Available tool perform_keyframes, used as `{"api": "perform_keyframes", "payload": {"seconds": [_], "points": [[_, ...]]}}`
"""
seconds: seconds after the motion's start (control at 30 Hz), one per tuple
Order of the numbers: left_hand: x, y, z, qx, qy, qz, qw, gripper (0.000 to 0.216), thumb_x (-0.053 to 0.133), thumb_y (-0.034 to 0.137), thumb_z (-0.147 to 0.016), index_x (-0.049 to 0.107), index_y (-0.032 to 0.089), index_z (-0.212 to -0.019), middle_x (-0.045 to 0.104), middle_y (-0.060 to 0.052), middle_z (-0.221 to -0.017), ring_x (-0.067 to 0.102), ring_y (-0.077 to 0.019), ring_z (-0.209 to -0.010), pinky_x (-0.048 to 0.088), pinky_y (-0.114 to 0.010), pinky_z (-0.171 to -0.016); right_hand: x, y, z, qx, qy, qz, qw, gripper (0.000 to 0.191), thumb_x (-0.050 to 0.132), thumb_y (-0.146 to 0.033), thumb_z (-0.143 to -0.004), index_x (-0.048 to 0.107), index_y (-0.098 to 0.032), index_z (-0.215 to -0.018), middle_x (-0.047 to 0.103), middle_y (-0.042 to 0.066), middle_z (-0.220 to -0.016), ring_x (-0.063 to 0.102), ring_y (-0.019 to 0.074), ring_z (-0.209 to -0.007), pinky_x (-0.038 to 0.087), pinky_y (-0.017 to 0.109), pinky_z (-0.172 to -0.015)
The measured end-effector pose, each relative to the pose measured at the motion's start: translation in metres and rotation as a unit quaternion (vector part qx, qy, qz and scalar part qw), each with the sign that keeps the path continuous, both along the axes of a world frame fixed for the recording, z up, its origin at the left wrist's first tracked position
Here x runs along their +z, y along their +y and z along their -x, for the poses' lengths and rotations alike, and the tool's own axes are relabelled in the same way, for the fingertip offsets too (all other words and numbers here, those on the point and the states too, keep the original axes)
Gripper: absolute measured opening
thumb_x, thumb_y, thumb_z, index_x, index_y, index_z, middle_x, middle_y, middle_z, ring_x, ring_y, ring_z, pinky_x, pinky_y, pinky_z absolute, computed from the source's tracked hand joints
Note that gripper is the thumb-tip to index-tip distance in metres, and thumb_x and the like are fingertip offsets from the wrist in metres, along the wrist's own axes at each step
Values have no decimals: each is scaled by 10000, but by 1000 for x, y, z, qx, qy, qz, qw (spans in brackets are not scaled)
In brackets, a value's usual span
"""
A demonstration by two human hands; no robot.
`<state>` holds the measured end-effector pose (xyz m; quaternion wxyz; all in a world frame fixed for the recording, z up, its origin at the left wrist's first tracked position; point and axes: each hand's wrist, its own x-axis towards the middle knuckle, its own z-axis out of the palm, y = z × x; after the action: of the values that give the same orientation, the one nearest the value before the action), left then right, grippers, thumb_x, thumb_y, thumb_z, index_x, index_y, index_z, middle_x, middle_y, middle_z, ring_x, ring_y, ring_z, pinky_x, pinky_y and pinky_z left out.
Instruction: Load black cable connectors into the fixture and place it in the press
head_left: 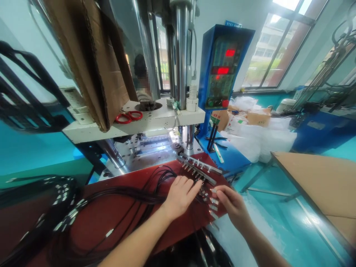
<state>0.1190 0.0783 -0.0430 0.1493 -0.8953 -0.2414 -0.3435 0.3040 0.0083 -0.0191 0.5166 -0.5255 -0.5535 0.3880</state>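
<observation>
mostly thin black cables (133, 194), metal-tipped

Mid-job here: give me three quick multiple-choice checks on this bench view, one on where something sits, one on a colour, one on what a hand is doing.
1. Where are the scissors?
A. on the white machine ledge
B. on the red mat
C. on the floor

2. What colour is the control box?
A. yellow
B. blue
C. white

3. What is the left hand doing?
A. gripping the scissors
B. raised off the bench
C. resting flat on the black cables

Answers: 1 A, red handles lie on the ledge. 2 B, blue casing with red readouts. 3 C, its palm lies on the cables, fingers spread, near the metal fixture bar.
</observation>
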Motion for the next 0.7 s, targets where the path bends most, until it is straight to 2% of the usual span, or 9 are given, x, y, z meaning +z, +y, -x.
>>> {"api": "perform_keyframes", "payload": {"seconds": [0.1, 0.17, 0.27, 0.3, 0.37, 0.47, 0.57, 0.63, 0.7], "points": [[17, 2, 7, -40, -122, 70, 989, 300, 391, 161, -851, 487, 139, -1134, 596, -92, -900, 513, -182, -835, 401, -325, -711, -1, 4, -3, 32, 56, -11, 998, 191, 504, -363, -832, 582, -190, -812, 591, -7, -638, 532, 115, -533, 411, 226, -516], [41, 6, 21, -12, -257, 116, 959, 239, 383, 201, -861, 544, 161, -1033, 607, -74, -909, 540, -169, -833, 417, -302, -716, 0, 8, -6, 42, 97, -11, 994, 182, 496, -344, -843, 578, -185, -813, 586, -10, -600, 513, 98, -486, 375, 210, -468], [87, 15, 57, 88, -472, 150, 864, 201, 390, 262, -865, 568, 179, -822, 587, -12, -720, 546, -126, -666, 426, -270, -665, 7, 18, -12, 30, 162, -2, 986, 152, 524, -315, -830, 595, -181, -817, 583, -6, -579, 507, 93, -480, 352, 197, -441], [100, 18, 71, 84, -536, 154, 826, 180, 405, 280, -860, 551, 183, -822, 560, 7, -660, 534, -116, -618, 429, -266, -643, 11, 23, -13, 26, 184, 0, 983, 138, 538, -305, -819, 602, -182, -820, 585, -3, -584, 511, 97, -483, 361, 199, -442], [117, 20, 97, 35, -631, 163, 758, 134, 451, 300, -837, 522, 186, -830, 493, 38, -574, 489, -96, -532, 433, -252, -583, 25, 36, -13, 15, 216, -7, 976, 115, 567, -284, -791, 619, -182, -803, 589, 4, -600, 519, 106, -494, 386, 208, -448], [118, 11, 122, -29, -694, 199, 691, 92, 500, 270, -810, 509, 179, -801, 406, 66, -508, 409, -69, -469, 426, -226, -542, 51, 65, -1, 25, 217, -31, 975, 123, 574, -287, -774, 624, -182, -736, 573, 1, -588, 512, 104, -485, 398, 211, -445], [105, -10, 130, -67, -720, 246, 646, 63, 504, 227, -807, 513, 176, -771, 379, 67, -509, 379, -57, -474, 432, -227, -568, 72, 103, 30, 103, 148, -26, 983, 188, 556, -327, -781, 587, -167, -686, 550, -5, -574, 499, 92, -460, 390, 206, -435], [98, -25, 129, -82, -728, 257, 631, 64, 498, 213, -811, 521, 176, -765, 382, 60, -526, 386, -59, -497, 440, -245, -609, 77, 129, 59, 149, 58, 3, 987, 207, 513, -341, -796, 557, -157, -710, 538, -7, -592, 507, 90, -466, 392, 201, -433], [95, -40, 128, -83, -730, 254, 630, 85, 486, 211, -818, 529, 174, -755, 385, 53, -536, 397, -64, -514, 444, -267, -651, 71, 153, 89, 180, -89, 53, 978, 199, 425, -300, -827, 530, -155, -740, 539, -10, -608, 527, 84, -471, 391, 185, -427]]}}
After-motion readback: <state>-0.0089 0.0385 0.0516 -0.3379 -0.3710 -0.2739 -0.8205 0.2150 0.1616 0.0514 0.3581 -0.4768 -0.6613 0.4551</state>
